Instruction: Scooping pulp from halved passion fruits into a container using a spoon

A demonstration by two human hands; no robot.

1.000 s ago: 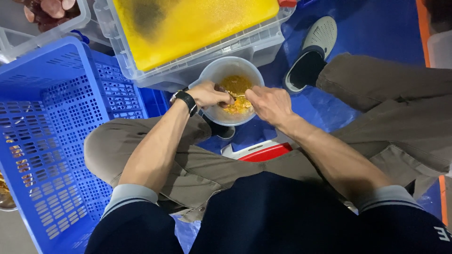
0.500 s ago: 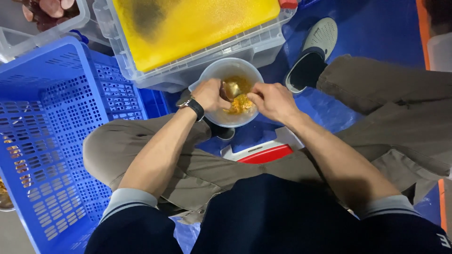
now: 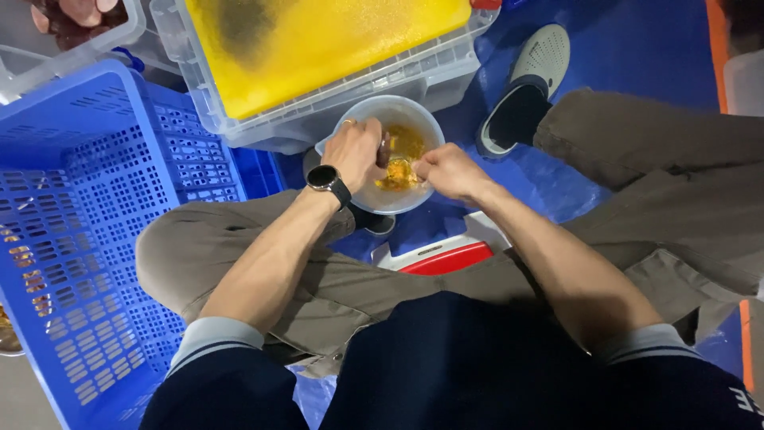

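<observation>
- Blue tarp [image 3: 637, 56] covers the floor; the person sits low, knees spread, one grey shoe [image 3: 529, 80] planted ahead.
- Round pale bowl [image 3: 422, 111] rests between the knees, just in front of a clear tub [image 3: 374, 95] holding a yellow slab [image 3: 334, 40].
- Left hand [image 3: 354, 151], black watch [image 3: 326, 179] on its wrist, has its fingers curled around a small dark piece over the bowl.
- Right hand [image 3: 446, 171] pinches shut on orange-yellow bits [image 3: 394, 171] inside the bowl.
- Blue slotted crate [image 3: 87, 239] stands to the left; a red-and-white object [image 3: 442, 255] lies under the legs.
</observation>
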